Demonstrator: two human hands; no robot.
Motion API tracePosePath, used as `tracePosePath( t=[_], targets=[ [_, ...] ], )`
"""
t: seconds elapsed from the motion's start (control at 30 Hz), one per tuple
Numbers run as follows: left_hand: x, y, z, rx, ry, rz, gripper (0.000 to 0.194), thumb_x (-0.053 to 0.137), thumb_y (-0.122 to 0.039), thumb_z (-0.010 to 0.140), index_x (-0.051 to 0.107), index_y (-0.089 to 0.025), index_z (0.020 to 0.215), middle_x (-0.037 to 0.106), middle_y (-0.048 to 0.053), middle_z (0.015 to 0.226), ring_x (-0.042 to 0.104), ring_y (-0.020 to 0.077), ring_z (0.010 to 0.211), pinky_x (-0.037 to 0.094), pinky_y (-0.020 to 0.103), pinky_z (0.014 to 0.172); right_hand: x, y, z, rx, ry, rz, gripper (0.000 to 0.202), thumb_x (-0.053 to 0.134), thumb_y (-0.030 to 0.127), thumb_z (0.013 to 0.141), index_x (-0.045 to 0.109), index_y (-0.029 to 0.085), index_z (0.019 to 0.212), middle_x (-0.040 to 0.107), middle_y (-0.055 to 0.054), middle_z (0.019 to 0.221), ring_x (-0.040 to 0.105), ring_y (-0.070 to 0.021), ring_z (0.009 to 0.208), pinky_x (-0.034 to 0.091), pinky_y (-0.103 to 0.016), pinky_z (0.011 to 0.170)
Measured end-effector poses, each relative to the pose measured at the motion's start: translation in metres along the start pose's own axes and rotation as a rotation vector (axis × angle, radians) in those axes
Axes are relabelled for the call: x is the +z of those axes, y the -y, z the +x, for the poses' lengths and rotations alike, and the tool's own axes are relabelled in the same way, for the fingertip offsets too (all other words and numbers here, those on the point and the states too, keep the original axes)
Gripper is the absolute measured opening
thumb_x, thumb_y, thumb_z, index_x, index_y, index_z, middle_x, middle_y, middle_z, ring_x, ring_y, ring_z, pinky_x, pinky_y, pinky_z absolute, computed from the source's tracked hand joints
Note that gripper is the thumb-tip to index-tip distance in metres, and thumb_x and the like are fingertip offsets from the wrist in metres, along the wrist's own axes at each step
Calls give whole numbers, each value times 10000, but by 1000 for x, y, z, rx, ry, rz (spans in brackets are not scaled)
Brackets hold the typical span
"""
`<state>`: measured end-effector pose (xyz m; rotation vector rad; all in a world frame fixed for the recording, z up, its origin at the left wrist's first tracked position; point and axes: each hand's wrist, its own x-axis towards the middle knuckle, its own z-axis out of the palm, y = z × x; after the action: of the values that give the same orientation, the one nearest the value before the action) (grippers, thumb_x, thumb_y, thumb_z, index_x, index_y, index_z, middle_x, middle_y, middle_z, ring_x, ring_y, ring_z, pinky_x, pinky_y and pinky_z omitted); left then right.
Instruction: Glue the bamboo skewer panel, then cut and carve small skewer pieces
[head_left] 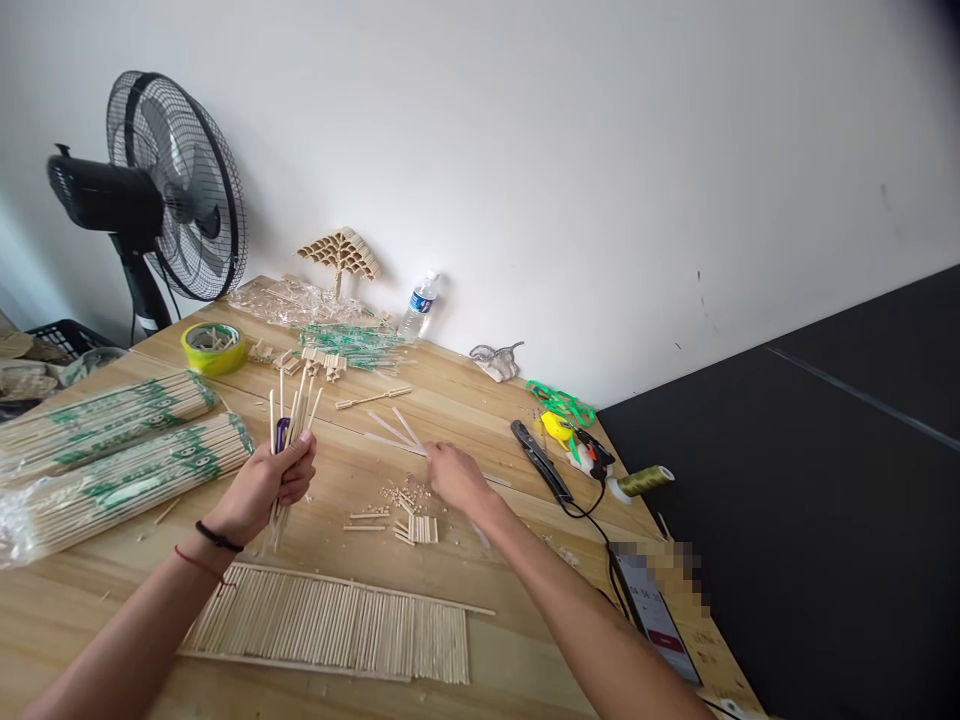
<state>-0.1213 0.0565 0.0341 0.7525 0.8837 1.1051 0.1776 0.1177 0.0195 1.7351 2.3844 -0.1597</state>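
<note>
My left hand (289, 470) is closed round a loose bundle of wooden sticks (298, 405), with a purple-handled tool (282, 434) among them. To the right, my right hand (454, 475) is closed on thin translucent strips (407, 428) that fan out on the table. Below both hands lies a flat panel of side-by-side sticks (337, 625) with long sticks along its edges. Short cut sticks (422, 529) and wood crumbs lie between my right hand and the panel.
Bagged stick bundles (161, 465) lie left, near yellow tape (214, 348) and a fan (176, 190). Behind are a stick tree model (339, 255) and a bottle (420, 305). A black cutter (541, 462), glue gun (595, 452), thread spool (645, 481) and phone (654, 610) lie right.
</note>
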Motion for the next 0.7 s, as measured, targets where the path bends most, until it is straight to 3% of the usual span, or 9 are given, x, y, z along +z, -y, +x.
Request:
tracePosePath(
  t=[0.13, 0.23, 0.33, 0.53, 0.63, 0.7],
  targets=[
    [-2, 1, -1, -14, 15, 9, 488, 763, -551, 852, 461, -194, 711, 271, -104, 560, 199, 40, 461, 204, 166, 412, -2, -39, -4, 39, -18, 4, 291, 408, 118, 1031, 665, 156, 1162, 707, -121, 1157, 652, -197, 1066, 435, -268, 866],
    [-2, 1, 0, -9, 11, 3, 473, 755, -542, 862, 468, -194, 718, 271, -104, 561, 201, 40, 458, 199, 166, 414, 0, -50, 2, 129, -38, -14, 324, 386, 87, 1018, 652, 132, 1198, 697, -159, 1160, 648, -223, 1058, 438, -295, 859],
    [-1, 0, 0, -3, -2, 14, 497, 767, -549, 845, 450, -197, 695, 276, -103, 555, 206, 39, 453, 202, 169, 407, 5, -37, 8, 130, -30, -19, 331, 444, 46, 962, 662, 134, 1195, 701, -170, 1133, 655, -243, 1020, 445, -310, 841],
    [0, -1, 0, 6, -17, 8, 475, 783, -535, 835, 480, -191, 711, 277, -108, 549, 207, 37, 442, 205, 163, 397, 12, 15, -6, -176, 2, 10, 383, 520, 6, 905, 665, 183, 1212, 689, -115, 1190, 589, -218, 1157, 416, -283, 972],
    [0, -1, 1, 10, -20, 6, 465, 777, -529, 844, 487, -189, 715, 279, -107, 552, 209, 36, 442, 204, 160, 399, 8, 10, -11, -250, 22, 24, 349, 552, 26, 906, 675, 209, 1176, 691, -86, 1190, 586, -198, 1153, 409, -267, 984],
    [0, -1, 1, 6, -22, 9, 466, 771, -523, 850, 478, -191, 706, 279, -106, 551, 211, 36, 440, 203, 161, 400, 5, -5, -9, -193, -1, 20, 353, 505, 13, 927, 662, 179, 1196, 683, -118, 1199, 595, -210, 1133, 420, -288, 974]
  ],
)
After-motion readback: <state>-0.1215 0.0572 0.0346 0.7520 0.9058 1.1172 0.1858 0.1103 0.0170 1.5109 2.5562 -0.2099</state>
